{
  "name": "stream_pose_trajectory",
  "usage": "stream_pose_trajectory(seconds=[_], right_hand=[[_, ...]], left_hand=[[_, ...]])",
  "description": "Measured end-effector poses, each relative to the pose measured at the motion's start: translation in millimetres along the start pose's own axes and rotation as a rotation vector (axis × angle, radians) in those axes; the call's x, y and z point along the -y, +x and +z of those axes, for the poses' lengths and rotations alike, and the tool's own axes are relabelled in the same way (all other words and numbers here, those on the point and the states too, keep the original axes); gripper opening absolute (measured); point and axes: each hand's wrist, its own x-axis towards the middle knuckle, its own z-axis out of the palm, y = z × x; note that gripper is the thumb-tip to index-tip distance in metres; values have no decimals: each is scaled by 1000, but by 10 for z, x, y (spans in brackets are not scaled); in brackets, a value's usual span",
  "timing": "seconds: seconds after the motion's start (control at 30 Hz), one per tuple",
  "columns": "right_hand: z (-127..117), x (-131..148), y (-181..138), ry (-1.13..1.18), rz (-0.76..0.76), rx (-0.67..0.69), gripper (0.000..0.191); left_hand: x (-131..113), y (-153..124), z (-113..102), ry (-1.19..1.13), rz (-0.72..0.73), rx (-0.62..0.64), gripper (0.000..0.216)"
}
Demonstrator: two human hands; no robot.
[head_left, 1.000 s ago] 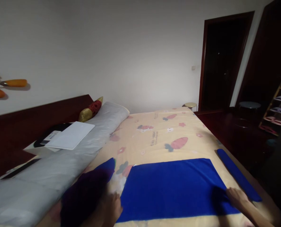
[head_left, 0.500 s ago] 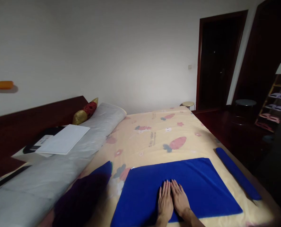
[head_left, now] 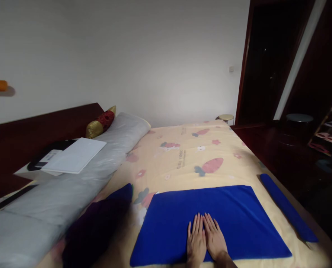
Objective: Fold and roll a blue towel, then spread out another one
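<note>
A blue towel [head_left: 244, 219] is spread flat on the bed, with a small white tag at its far left corner. On its near part lies my left hand [head_left: 196, 242], palm down with the fingers stretched out. My right hand [head_left: 214, 238] rests flat right beside it, the two hands touching along their inner edges. Neither hand grips anything. To the right, along the bed's edge, is a long narrow blue roll of cloth [head_left: 287, 208]. A dark blue cloth [head_left: 99, 227] lies in shadow on the left.
The bed has a cream sheet [head_left: 166, 163] with carrot prints. A grey quilt [head_left: 99, 178] runs along the left, with a white flat board [head_left: 75, 155] on it. Against the headboard [head_left: 43, 130] sits a red and gold pillow [head_left: 101, 123]. Stools [head_left: 299, 118] and a shoe rack [head_left: 329, 128] stand at right.
The view has tilted slightly down and turned a little left. Both hands stay flat on the towel in nearly the same place, and the cloths have not visibly moved.
</note>
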Motion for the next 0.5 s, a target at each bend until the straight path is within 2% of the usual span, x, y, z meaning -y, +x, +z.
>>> stream_pose_trajectory(seconds=[0.23,0.33,0.43,0.5], right_hand=[[67,-29,-15,-59,-9,-30,56],[30,-91,-16,-110,-11,-32,52],[-133,-363,-79,-171,19,-71,57],[-297,-721,-200,-229,85,-132,61]], left_hand=[[43,23,94,14,17,-15,56],[97,21,71,37,54,-25,54],[315,-43,-68,71,15,-27,53],[622,-153,-203,118,-117,-29,53]])
